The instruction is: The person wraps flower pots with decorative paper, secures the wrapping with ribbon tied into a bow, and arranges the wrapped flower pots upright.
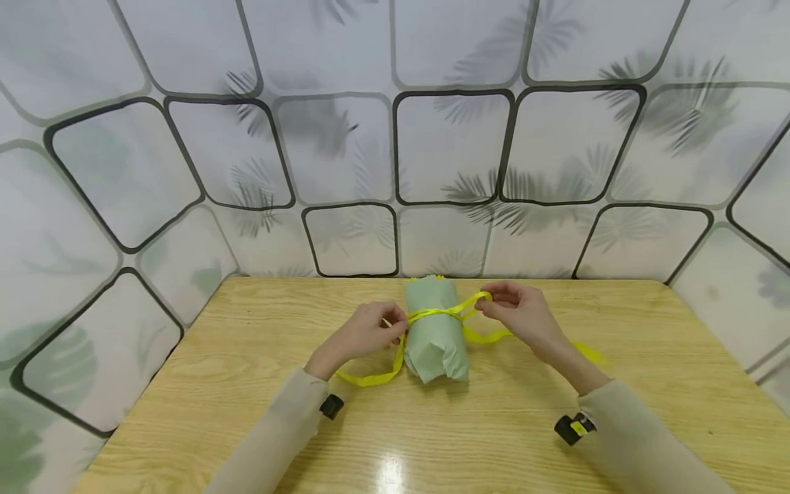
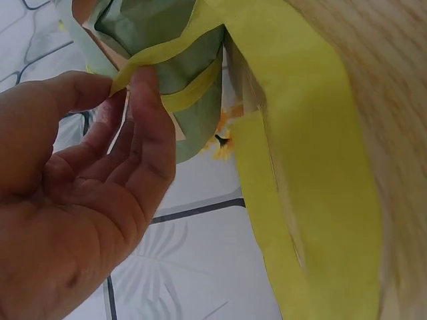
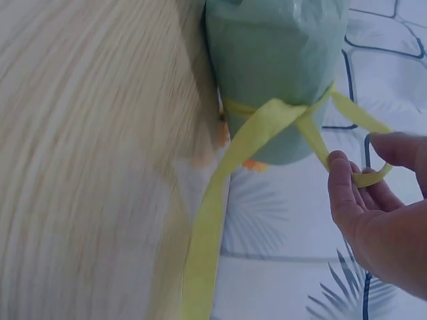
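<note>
A pale green paper-wrapped bundle (image 1: 434,353) lies on the table, with a flat yellow ribbon (image 1: 426,313) round its middle. At its left side my left hand (image 1: 370,327) pinches the ribbon; thumb and fingertip meet on the strip (image 2: 150,53) in the left wrist view. To the right of the bundle, my right hand (image 1: 524,315) holds a loop of ribbon, its fingers inside the bend (image 3: 363,179) in the right wrist view. Long ribbon tails trail to both sides. Small yellow-orange flowers (image 2: 222,143) show at the bundle's far end.
The wooden table (image 1: 247,343) ends at a pale patterned curtain (image 1: 345,151) at the back and sides. Small black cameras (image 1: 331,406) sit at both wrists. One tail's end (image 1: 589,352) reaches out past the right forearm.
</note>
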Motion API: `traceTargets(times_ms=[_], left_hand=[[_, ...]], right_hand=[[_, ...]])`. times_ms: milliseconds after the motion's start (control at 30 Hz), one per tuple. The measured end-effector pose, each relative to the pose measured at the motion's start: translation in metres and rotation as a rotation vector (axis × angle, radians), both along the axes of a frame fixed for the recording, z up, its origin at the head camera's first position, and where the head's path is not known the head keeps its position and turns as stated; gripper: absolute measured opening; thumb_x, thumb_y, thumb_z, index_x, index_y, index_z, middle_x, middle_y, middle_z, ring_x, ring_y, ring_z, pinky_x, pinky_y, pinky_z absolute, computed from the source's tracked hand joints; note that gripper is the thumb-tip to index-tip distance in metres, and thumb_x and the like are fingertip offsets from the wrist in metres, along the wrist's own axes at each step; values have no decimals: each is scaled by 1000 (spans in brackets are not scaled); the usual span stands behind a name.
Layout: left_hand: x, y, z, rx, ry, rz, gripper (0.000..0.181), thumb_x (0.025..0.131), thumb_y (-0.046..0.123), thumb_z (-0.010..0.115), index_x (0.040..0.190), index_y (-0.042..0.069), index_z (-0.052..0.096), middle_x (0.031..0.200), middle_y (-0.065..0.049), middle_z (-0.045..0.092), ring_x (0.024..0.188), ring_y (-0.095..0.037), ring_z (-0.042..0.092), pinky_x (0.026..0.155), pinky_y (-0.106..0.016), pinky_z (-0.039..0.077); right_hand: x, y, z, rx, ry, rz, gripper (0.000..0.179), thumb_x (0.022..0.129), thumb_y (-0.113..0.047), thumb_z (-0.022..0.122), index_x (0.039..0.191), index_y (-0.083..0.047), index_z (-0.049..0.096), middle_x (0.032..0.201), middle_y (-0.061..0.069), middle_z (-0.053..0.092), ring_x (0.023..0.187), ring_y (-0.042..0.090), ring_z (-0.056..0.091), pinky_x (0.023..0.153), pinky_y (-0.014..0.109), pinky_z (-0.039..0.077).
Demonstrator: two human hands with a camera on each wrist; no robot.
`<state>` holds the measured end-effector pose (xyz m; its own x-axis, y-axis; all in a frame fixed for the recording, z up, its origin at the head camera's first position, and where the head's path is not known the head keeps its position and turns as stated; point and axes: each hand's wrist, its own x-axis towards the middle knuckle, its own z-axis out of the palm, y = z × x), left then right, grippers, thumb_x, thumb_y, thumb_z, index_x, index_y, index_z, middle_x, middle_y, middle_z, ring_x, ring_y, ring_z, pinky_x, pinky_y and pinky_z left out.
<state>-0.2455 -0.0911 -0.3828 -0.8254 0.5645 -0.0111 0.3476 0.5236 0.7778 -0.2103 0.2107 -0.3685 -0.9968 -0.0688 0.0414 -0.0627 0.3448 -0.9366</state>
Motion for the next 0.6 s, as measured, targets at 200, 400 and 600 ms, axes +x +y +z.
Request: traceTargets(times_ms=[200,400,600], left_hand=[[-3,-7,-1,-62,80,-24,11,102,16,61,106,9,69,93,-3,72,77,-13,66,65,-22,51],[-3,-10,-3,-81,101,-16,10,101,17,63,105,10,70,95,-2,73,76,-6,63,68,-22,52],[-3,-8,-2,-75,102,-19,11,102,18,63,105,11,70,96,-2,73,76,-7,63,69,-23,53]], right_hand=[[3,17,-2,187,68,-35,36,95,-17,75,126,0,68,122,20,72,101,12,72,79,16,57],[9,33,-3,276,103,-63,34,95,-11,73,126,0,69,124,21,71,100,11,72,77,15,57],[11,39,-11,426,211,-55,30,92,-7,75,120,1,72,111,19,75,91,20,74,73,25,60]])
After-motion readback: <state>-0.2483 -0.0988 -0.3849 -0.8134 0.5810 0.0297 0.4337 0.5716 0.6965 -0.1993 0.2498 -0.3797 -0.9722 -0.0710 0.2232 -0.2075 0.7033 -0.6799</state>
